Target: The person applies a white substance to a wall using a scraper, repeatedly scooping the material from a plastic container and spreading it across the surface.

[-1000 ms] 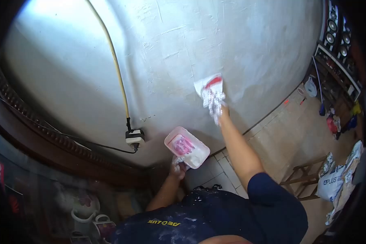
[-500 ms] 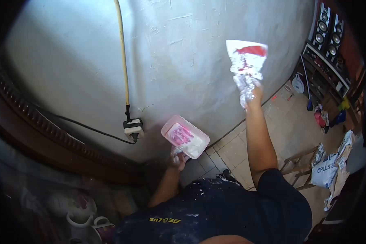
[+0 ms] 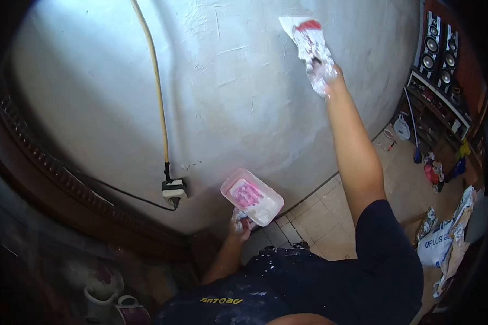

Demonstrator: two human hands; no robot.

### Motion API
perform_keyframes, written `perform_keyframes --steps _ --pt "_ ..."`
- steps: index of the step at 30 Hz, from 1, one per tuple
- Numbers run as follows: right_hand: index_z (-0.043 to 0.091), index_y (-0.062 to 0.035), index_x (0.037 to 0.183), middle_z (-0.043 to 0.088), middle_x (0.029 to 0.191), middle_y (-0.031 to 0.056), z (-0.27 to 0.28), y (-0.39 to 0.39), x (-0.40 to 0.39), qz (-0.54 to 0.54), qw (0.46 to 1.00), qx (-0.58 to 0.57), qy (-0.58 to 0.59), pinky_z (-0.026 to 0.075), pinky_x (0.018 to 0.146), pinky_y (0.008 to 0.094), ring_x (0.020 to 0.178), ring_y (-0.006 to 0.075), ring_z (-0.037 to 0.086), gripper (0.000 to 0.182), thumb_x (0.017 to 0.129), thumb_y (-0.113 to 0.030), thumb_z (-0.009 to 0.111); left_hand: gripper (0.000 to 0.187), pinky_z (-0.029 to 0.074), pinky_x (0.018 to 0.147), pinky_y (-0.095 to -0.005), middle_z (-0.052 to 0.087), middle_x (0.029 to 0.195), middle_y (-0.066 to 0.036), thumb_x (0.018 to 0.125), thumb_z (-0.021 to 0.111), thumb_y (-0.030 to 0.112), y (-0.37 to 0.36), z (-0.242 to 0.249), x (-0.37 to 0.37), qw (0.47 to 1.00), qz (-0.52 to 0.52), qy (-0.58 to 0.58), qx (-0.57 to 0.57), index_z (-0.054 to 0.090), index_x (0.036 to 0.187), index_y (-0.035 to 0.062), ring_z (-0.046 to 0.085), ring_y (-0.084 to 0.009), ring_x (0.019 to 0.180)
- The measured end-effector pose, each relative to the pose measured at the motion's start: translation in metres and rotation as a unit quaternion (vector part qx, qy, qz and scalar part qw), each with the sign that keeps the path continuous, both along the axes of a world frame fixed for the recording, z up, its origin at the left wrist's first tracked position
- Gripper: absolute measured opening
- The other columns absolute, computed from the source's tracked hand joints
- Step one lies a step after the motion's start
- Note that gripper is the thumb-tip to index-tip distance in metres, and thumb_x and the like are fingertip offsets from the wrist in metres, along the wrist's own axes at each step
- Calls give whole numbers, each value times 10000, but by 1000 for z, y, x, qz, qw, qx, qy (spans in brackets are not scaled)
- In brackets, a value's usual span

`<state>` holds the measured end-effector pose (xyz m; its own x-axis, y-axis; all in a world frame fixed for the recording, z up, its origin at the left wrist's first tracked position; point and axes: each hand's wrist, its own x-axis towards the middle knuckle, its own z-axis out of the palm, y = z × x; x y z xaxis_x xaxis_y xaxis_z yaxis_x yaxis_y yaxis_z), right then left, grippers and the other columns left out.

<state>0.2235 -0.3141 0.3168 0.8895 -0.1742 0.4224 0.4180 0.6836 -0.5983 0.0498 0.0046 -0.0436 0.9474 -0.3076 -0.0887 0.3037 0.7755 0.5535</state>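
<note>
1. Gripping the handle of a putty scraper (image 3: 302,30), the fingers (image 3: 319,67) of the right hand (image 3: 322,73) are closed tight around it; both are caked in white filler, and the blade, its red band showing near the top, lies against the grey wall (image 3: 228,97) high up at the arm's full reach, apparently flat enough to spread filler thinly.

2. Lower down, the left hand (image 3: 239,221) is curled shut on the edge of a pink plastic tray (image 3: 251,196), which holds a smear of white filler; the tray is held tilted and close to the wall, likely so that the material stays within easy reach of the scraper.

3. Left of the tray, a white socket box (image 3: 173,190) sits on the wall, fed by a yellow cable (image 3: 156,86) running down from above and a black wire trailing off to the left.

4. Below the wall lies a tiled floor (image 3: 314,216); at the right stand tall speakers (image 3: 439,49) over a cluttered shelf, with a white printed sack (image 3: 438,244) nearer the person, well apart from the work.

5. Spatters of white mark the person's dark shirt (image 3: 309,281).
</note>
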Motion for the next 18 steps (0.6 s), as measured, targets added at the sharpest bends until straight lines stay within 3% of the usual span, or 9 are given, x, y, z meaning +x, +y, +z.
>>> perform_keyframes --steps 4,7,8,10,11,12,13,15,18 --pt "559 -6 981 601 810 57 48 7 52 -22 1000 -17 -2 496 524 257 658 141 586 170 862 -127 551 624 468 876 -512 494 1218 -108 725 556 184 -19 22 -2 998 -5 29 63 345 1309 130 529 -297 1089" --pt "583 -27 945 606 778 64 -30 1 82 -59 994 30 83 498 529 269 627 141 585 154 860 -147 534 614 480 859 -495 498 1212 -105 727 554 183 -31 20 -10 998 9 32 61 355 1305 132 535 -292 1074" --pt "598 -47 937 612 765 68 -78 2 81 -78 991 -15 107 497 534 274 618 150 589 169 853 -174 524 614 480 859 -495 498 1212 -105 727 554 183 -33 18 -12 997 11 36 61 355 1305 132 535 -292 1074" --pt "604 -51 999 620 788 57 -184 39 56 -60 976 39 207 490 559 265 648 157 597 218 865 -179 490 610 485 848 -489 507 1198 -95 723 554 183 -18 0 -8 997 22 67 27 364 1302 141 540 -283 1063" --pt "598 -41 1025 623 824 59 -230 41 32 -91 968 -51 230 495 620 280 707 164 603 244 879 -187 468 610 485 848 -489 507 1198 -95 723 554 183 -19 -2 -9 997 26 68 23 364 1302 141 540 -283 1063" --pt "593 -48 1037 624 854 54 -257 44 9 -22 954 -28 298 494 634 283 729 167 604 228 877 -167 482 606 483 852 -490 507 1198 -87 723 556 186 -18 -4 -10 997 16 66 41 370 1299 146 537 -278 1067" --pt "585 -72 1041 614 822 31 -267 57 -15 -12 952 85 294 472 541 257 654 135 588 199 871 -146 513 601 480 856 -491 507 1198 -78 723 557 188 -13 -6 -10 996 6 65 61 375 1295 152 535 -273 1072" --pt "571 -94 1039 600 815 10 -293 56 -46 51 933 1 358 421 474 228 603 99 553 183 882 -163 507 587 478 863 -482 509 1198 -64 728 557 188 -10 -1 -9 995 6 57 76 381 1288 159 527 -264 1084" --pt "566 -101 1022 584 793 -2 -249 41 -47 72 949 18 307 383 454 220 581 83 517 180 890 -209 510 581 483 862 -467 516 1189 -73 735 556 166 -16 6 -8 995 32 73 53 374 1287 152 538 -266 1073"
